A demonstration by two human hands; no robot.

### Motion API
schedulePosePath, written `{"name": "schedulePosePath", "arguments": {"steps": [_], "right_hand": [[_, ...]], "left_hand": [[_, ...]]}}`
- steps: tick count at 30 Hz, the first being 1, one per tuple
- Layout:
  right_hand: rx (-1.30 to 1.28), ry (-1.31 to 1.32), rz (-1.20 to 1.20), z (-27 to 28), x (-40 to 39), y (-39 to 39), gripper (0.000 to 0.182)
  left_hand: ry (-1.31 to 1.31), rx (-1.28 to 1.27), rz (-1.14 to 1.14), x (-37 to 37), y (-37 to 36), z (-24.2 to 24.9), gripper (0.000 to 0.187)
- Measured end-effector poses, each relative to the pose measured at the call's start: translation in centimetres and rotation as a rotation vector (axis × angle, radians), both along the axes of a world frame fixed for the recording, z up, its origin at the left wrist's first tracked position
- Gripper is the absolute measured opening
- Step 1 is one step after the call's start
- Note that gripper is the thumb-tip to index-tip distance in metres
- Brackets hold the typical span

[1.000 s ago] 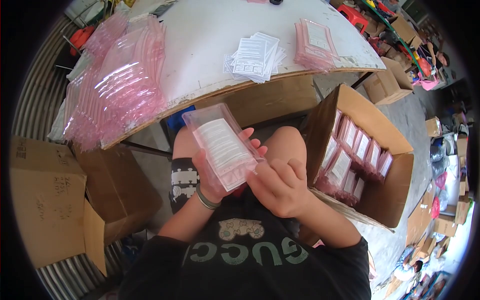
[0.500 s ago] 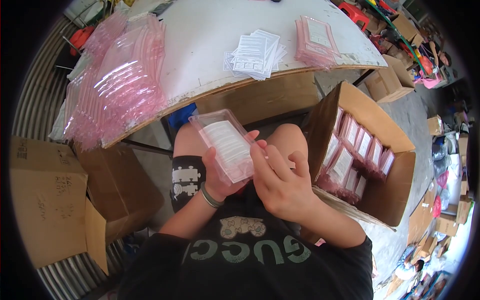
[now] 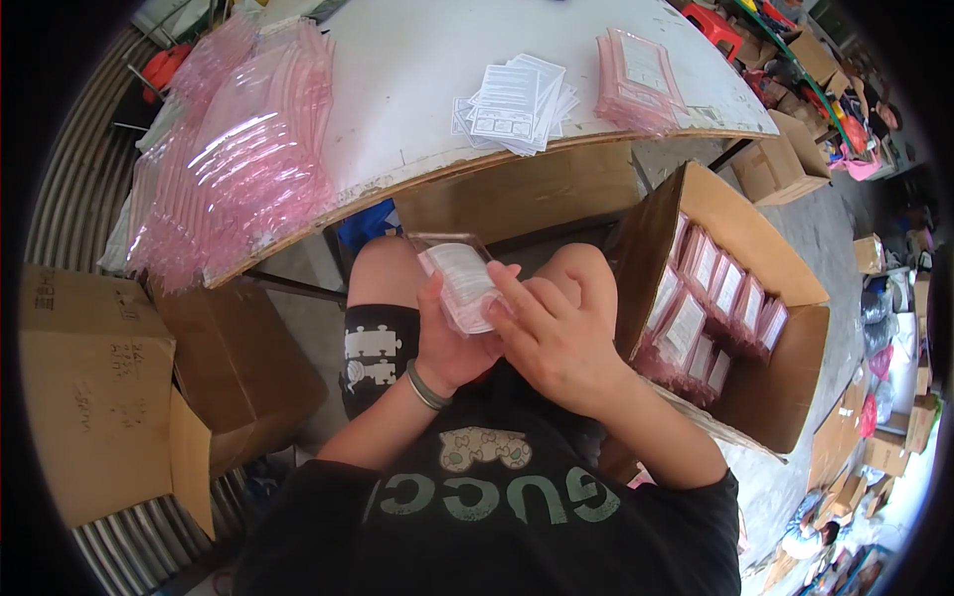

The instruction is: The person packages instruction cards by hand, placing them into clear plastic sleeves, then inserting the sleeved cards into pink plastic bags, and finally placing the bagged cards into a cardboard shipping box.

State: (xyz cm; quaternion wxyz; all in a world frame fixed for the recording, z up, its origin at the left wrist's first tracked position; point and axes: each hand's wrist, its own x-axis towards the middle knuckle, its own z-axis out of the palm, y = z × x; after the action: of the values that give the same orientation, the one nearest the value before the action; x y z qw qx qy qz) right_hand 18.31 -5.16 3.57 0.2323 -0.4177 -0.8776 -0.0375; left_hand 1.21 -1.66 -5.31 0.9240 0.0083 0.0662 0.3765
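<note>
In front of my lap is a clear, pink-tinted plastic bag point(image 3: 452, 260) with a white printed card in it. Its far end is tipped away from me. My left hand point(image 3: 443, 343) grips it from below and the left side, with the thumb along its edge. At the bag's near right side, my right hand point(image 3: 561, 343) has its fingers bent, the fingertips pressed on the plastic. Exactly what they pinch is partly hidden. Beyond, on the white table, lie a loose stack of printed cards point(image 3: 512, 104) and a small pile of bags with cards point(image 3: 641, 79).
A large heap of pink plastic bags point(image 3: 248, 149) covers the table's left end. To my right stands an open carton point(image 3: 765, 397) holding rows of filled bags. Cardboard boxes point(image 3: 94, 397) stand at my left. The table edge point(image 3: 397, 171) runs just past my knees.
The bag has tilted, so its face looks shorter now. My right fingers have shifted up and left over its near end. The view has moved slightly.
</note>
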Motion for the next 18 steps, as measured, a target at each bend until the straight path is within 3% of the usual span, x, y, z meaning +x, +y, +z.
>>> {"name": "schedulePosePath", "arguments": {"steps": [2, 5, 8, 11, 14, 18], "right_hand": [[-0.017, -0.002, -0.048, -0.7, 0.0, 0.1, 0.027], [-0.009, -0.041, -0.085, -1.9, -0.2, 0.3, 0.027], [0.039, -0.057, -0.072, -2.2, -0.6, 0.2, 0.027], [0.089, -0.076, -0.081, -1.8, -0.9, 0.0, 0.027], [0.115, -0.12, -0.146, -2.0, -1.5, 0.2, 0.027], [0.065, -0.047, -0.196, -2.5, -1.6, 0.8, 0.027]], "left_hand": [[0.209, -0.028, 0.014, 0.6, -0.4, 1.4, 0.079], [0.124, -0.03, -0.011, 0.7, -0.7, -0.2, 0.072], [0.27, -0.023, 0.014, 0.7, -0.4, -0.1, 0.069], [0.187, -0.047, 0.035, 0.5, -0.8, -1.2, 0.081], [0.212, -0.044, 0.036, 1.6, -1.4, -0.8, 0.08], [-0.044, -0.058, 0.004, 1.4, -0.6, -1.6, 0.076]]}}
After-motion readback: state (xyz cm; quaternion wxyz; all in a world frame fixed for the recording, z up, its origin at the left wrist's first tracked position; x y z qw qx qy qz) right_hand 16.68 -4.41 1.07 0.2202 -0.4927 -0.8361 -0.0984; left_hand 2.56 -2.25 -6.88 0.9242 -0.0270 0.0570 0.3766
